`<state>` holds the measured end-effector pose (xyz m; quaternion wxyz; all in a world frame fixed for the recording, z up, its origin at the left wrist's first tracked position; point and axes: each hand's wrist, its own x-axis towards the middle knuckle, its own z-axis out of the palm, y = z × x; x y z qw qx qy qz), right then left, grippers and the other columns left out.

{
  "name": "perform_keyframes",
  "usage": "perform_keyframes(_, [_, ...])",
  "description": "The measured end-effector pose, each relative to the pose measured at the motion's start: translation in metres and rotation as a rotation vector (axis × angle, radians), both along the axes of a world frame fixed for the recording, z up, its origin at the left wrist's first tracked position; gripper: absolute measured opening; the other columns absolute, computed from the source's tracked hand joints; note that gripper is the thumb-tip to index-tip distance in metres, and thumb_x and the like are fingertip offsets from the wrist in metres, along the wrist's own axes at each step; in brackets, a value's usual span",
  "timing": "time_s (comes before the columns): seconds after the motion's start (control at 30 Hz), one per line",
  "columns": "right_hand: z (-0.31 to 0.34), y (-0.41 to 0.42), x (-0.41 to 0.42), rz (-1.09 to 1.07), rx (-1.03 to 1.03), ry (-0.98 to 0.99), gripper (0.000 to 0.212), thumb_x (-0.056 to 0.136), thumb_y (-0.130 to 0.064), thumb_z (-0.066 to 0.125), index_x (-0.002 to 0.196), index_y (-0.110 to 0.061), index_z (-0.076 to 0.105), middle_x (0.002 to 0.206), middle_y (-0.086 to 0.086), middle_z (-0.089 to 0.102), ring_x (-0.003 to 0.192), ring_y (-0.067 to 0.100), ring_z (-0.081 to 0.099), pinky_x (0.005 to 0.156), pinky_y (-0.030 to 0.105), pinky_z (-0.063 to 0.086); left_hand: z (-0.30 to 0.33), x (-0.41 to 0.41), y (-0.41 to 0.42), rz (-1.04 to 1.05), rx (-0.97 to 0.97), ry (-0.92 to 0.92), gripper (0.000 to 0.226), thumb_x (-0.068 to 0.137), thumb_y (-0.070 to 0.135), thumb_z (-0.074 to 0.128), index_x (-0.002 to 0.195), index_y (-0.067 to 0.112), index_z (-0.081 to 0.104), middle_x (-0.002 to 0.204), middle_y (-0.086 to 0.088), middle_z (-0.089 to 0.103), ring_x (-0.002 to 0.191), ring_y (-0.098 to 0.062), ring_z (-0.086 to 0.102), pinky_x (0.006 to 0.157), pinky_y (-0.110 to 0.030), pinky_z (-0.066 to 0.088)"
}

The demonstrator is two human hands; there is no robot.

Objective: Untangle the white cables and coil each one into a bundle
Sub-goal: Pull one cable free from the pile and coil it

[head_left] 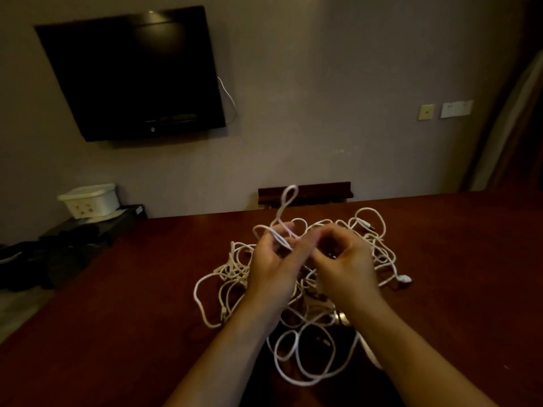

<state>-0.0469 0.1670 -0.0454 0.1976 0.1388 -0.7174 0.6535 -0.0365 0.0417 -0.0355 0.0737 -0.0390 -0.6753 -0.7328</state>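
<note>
A tangled heap of white cables (305, 327) lies on the dark red table (117, 304), spread from the middle toward the right. A white plug end (405, 279) sticks out at the heap's right side. Both hands hover over the heap's far part, close together. My left hand (271, 268) pinches a strand whose loop (289, 198) stands up above the fingers. My right hand (345, 264) has its fingers curled on a strand beside the left fingertips; the exact grip is blurred.
A black television (132, 74) hangs on the wall at the left. A white plastic box (89, 199) rests on a low black stand (88, 227) beyond the table's left edge. A dark chair back (305, 192) shows behind the far edge. Wall sockets (455, 108) are at the right.
</note>
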Motion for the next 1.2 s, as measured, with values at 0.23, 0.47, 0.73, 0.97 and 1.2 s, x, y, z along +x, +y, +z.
perform_keyframes(0.23, [-0.009, 0.003, -0.007, 0.027, 0.031, -0.081, 0.049, 0.101, 0.000, 0.056, 0.132, -0.036, 0.065, 0.124, -0.021, 0.061, 0.089, 0.009, 0.068, 0.070, 0.030, 0.063, 0.016, -0.015, -0.033, -0.035, 0.693, -0.099, 0.038, 0.113, 0.035, 0.038, 0.083, 0.017, 0.051, 0.065, 0.003, 0.040, 0.052, -0.010, 0.034, 0.043, -0.020, 0.032])
perform_keyframes(0.47, [-0.023, -0.010, -0.008, 0.091, 0.227, -0.014, 0.030, 0.098, -0.016, 0.070, 0.126, -0.028, 0.068, 0.116, -0.011, 0.071, 0.104, 0.002, 0.069, 0.083, 0.022, 0.058, 0.018, -0.004, -0.024, -0.176, 0.665, -0.078, 0.042, 0.114, 0.037, 0.032, 0.081, 0.015, 0.046, 0.061, 0.002, 0.035, 0.045, -0.010, 0.029, 0.035, -0.020, 0.028])
perform_keyframes(0.73, [0.000, -0.005, -0.004, 0.285, -0.275, -0.254, 0.031, 0.107, -0.022, 0.047, 0.107, -0.020, 0.077, 0.089, 0.012, 0.071, 0.084, 0.031, 0.068, 0.081, 0.046, 0.054, 0.005, -0.006, -0.018, 0.067, 0.216, 0.044, 0.042, 0.114, 0.031, 0.034, 0.093, 0.007, 0.062, 0.075, -0.006, 0.061, 0.064, -0.019, 0.057, 0.056, -0.028, 0.047])
perform_keyframes(0.97, [-0.001, 0.000, -0.001, 0.252, -0.211, -0.248, 0.026, 0.107, -0.028, 0.053, 0.107, -0.025, 0.079, 0.097, 0.011, 0.073, 0.091, 0.031, 0.071, 0.084, 0.043, 0.059, 0.006, 0.003, -0.016, -0.035, 0.150, 0.042, 0.056, 0.114, 0.045, 0.024, 0.116, 0.023, 0.075, 0.123, -0.002, 0.074, 0.114, -0.014, 0.071, 0.082, -0.027, 0.061])
perform_keyframes(1.2, [0.002, -0.006, 0.009, 0.398, -0.018, -0.252, 0.022, 0.099, -0.001, 0.060, 0.108, -0.013, 0.076, 0.102, 0.008, 0.078, 0.099, 0.025, 0.076, 0.086, 0.039, 0.061, 0.002, 0.007, -0.012, -0.164, 0.024, 0.095, 0.047, 0.107, 0.057, 0.027, 0.135, 0.049, 0.064, 0.140, 0.017, 0.061, 0.124, 0.000, 0.063, 0.092, -0.025, 0.056])
